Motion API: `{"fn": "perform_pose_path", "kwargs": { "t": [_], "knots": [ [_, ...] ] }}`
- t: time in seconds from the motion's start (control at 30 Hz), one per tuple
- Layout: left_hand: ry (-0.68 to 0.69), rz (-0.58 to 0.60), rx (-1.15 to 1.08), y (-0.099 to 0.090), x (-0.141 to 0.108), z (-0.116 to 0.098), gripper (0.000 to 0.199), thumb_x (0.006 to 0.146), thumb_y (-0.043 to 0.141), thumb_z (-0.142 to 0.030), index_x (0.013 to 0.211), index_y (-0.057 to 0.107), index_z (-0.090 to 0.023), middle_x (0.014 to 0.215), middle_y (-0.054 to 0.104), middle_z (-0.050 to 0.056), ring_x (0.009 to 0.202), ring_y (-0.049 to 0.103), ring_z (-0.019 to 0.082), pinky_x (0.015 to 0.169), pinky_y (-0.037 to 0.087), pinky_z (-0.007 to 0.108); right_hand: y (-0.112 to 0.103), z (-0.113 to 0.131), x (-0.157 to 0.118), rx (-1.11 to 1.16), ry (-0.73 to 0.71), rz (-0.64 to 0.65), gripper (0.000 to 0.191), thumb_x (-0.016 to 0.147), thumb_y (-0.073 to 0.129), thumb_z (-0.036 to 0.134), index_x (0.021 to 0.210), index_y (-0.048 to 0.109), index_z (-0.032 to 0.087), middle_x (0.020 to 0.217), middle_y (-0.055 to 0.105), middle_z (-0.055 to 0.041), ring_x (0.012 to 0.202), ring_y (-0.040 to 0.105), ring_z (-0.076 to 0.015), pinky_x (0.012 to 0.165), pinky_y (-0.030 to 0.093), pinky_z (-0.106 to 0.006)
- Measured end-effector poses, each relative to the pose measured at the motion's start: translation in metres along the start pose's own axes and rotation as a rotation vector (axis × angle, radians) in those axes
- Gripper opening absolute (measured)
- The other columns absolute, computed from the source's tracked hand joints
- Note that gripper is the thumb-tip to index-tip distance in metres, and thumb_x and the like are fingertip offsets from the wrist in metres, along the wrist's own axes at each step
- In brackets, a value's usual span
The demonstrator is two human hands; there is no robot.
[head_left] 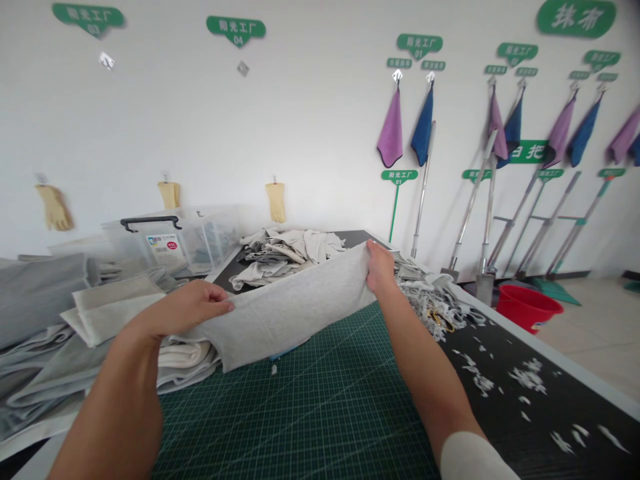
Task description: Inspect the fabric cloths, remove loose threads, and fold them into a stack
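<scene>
A light grey piece of cloth (pixel 300 307) is stretched between my two hands above the green cutting mat (pixel 310 413). My left hand (pixel 203 303) pinches its left end, thumb on top. At the upper right corner, my right hand (pixel 380 265) grips the cloth with bent fingers. The cloth's lower edge hangs over the mat, where a bit of something blue (pixel 290 350) shows from beneath it. Folded grey and white cloths (pixel 185 357) lie just below my left hand.
Stacked grey fabric (pixel 45 293) fills the left side, before a clear plastic box (pixel 195 243). Loose cloth pieces (pixel 310 247) lie at the back. Scraps (pixel 430 300) are heaped on the right, with small bits on the black table (pixel 500 360). A red bucket (pixel 527 307) stands beyond.
</scene>
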State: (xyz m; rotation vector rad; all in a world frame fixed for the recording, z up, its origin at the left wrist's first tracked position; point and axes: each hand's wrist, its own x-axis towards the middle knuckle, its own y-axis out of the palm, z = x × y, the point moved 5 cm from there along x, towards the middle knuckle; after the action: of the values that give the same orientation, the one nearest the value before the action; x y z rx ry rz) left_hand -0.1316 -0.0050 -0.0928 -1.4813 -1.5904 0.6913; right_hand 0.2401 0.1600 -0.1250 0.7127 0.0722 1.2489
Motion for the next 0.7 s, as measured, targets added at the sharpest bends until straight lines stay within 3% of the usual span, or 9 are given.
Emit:
{"fn": "perform_pose_path", "kwargs": {
  "t": [0.03,0.1,0.23,0.4,0.53,0.7],
  "knots": [
    [0.008,0.059,0.041,0.003,0.002,0.002,0.033,0.069,0.059,-0.049,0.059,0.062,-0.018,0.054,0.051,-0.002,0.051,0.045,0.012,0.046,0.029,0.021,0.001,0.001,-0.001,-0.012,-0.003,0.006,0.024,0.065,0.064,0.039,0.063,0.051,0.019,0.055,0.051,0.0066,0.050,0.046,-0.0095,0.053,0.038,-0.023],
    [0.017,0.059,0.102,0.004,0.006,0.006,0.037,0.075,0.052,-0.051,0.060,0.056,-0.017,0.055,0.047,-0.002,0.052,0.042,0.012,0.047,0.028,0.021,0.002,0.003,-0.003,-0.042,-0.010,0.024,0.026,0.065,0.063,0.042,0.063,0.052,0.019,0.054,0.051,0.0061,0.050,0.046,-0.0098,0.052,0.037,-0.024],
    [0.022,-0.123,0.102,-0.003,0.010,0.006,0.036,0.078,0.048,-0.049,0.063,0.049,-0.017,0.055,0.041,-0.003,0.054,0.040,0.011,0.048,0.027,0.021,0.007,0.006,-0.007,-0.122,-0.022,0.073,0.029,0.065,0.063,0.046,0.063,0.053,0.018,0.052,0.050,0.0053,0.050,0.045,-0.0105,0.052,0.036,-0.024],
    [-0.015,-0.321,0.075,-0.009,0.007,-0.007,0.036,0.077,0.050,-0.051,0.068,0.055,-0.017,0.056,0.050,-0.003,0.055,0.045,0.012,0.050,0.031,0.021,0.012,0.011,-0.016,-0.251,-0.049,0.125,0.030,0.068,0.058,0.046,0.061,0.052,0.018,0.048,0.044,0.0052,0.048,0.039,-0.0104,0.048,0.030,-0.024],
    [-0.041,-0.364,0.062,-0.008,0.008,-0.014,0.039,0.076,0.050,-0.052,0.070,0.062,-0.016,0.055,0.055,-0.002,0.056,0.049,0.013,0.050,0.032,0.022,0.022,0.014,-0.030,-0.368,-0.067,0.213,0.030,0.069,0.056,0.044,0.057,0.049,0.018,0.047,0.039,0.0054,0.048,0.034,-0.0092,0.046,0.025,-0.023],
    [-0.201,-0.398,0.059,0.001,0.015,-0.009,0.040,0.074,0.050,-0.053,0.068,0.064,-0.016,0.057,0.060,0.001,0.059,0.055,0.018,0.050,0.035,0.024,0.041,0.009,-0.057,-0.518,-0.081,0.324,0.031,0.068,0.056,0.038,0.049,0.042,0.018,0.047,0.031,0.0060,0.048,0.027,-0.0074,0.045,0.019,-0.023]
  ]
}}
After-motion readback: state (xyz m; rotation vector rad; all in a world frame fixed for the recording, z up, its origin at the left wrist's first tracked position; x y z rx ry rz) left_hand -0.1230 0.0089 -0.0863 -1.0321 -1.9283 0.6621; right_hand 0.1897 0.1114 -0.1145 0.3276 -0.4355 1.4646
